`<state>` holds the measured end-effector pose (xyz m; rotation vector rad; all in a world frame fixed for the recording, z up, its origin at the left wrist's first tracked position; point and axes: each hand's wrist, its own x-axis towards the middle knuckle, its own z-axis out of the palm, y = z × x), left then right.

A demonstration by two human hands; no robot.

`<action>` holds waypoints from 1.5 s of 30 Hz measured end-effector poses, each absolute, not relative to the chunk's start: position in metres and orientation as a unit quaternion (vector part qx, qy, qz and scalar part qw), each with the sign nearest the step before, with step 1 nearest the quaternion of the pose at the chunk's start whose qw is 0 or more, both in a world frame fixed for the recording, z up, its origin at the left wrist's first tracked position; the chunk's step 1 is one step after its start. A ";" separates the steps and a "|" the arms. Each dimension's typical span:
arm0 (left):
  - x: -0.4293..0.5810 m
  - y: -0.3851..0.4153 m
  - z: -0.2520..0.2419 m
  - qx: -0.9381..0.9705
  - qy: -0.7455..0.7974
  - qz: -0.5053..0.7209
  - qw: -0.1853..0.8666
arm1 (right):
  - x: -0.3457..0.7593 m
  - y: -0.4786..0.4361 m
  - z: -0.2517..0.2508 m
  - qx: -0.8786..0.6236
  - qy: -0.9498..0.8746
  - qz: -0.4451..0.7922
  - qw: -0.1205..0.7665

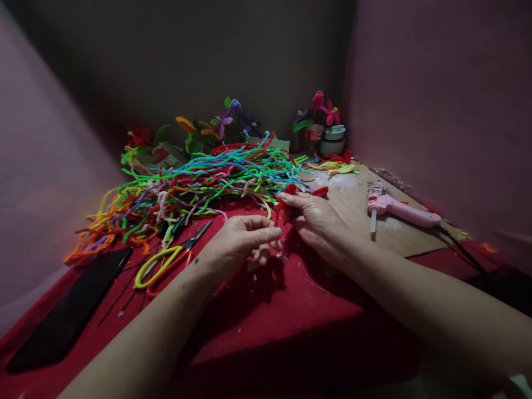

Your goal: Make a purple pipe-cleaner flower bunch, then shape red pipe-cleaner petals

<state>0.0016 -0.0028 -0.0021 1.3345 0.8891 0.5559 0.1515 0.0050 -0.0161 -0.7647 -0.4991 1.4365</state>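
Handwork on a red fuzzy piece (282,214)

The right hand (313,215) held it between closed fingertips (291,199); the left hand (245,238) curled almost together just beside it, its hold unclear. Shaping seemed in hand, the next move calling for a steady pinch. Beyond the fingertips, pink flowers (331,113) rose above a cup (315,133) and lidded jar (332,145), contents hidden.

There lie one glue gun (399,210), one phone (70,310) and one pair of scissors (189,243).
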 end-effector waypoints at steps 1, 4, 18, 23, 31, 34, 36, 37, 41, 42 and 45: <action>0.002 -0.004 -0.002 0.587 0.392 0.234 0.668 | 0.152 0.005 -0.016 -0.336 -0.223 0.632 0.662; 0.004 -0.006 0.000 0.587 0.390 0.222 0.674 | 0.152 0.005 -0.016 -0.332 -0.229 0.627 0.667; 0.000 -0.009 0.007 0.593 0.394 0.228 0.664 | 0.158 0.009 -0.015 -0.325 -0.229 0.623 0.674; 0.002 -0.009 0.006 0.596 0.392 0.223 0.664 | 0.157 0.006 -0.013 -0.329 -0.241 0.620 0.670; 0.002 -0.008 0.003 0.583 0.401 0.231 0.668 | 0.157 0.006 -0.014 -0.320 -0.254 0.624 0.666; 0.002 -0.009 0.003 0.579 0.402 0.226 0.672 | 0.157 0.007 -0.014 -0.318 -0.249 0.629 0.664; 0.002 -0.008 0.001 0.580 0.402 0.223 0.672 | 0.156 0.007 -0.014 -0.319 -0.246 0.629 0.665; 0.002 -0.008 0.001 0.582 0.402 0.221 0.671 | 0.156 0.007 -0.014 -0.320 -0.245 0.628 0.666; 0.001 -0.007 -0.002 0.586 0.402 0.221 0.668 | 0.155 0.006 -0.013 -0.325 -0.243 0.625 0.667; 0.001 -0.007 -0.002 0.587 0.397 0.222 0.670 | 0.155 0.006 -0.013 -0.328 -0.241 0.624 0.667; 0.002 -0.008 0.001 0.602 0.387 0.223 0.661 | 0.156 0.007 -0.014 -0.334 -0.241 0.622 0.665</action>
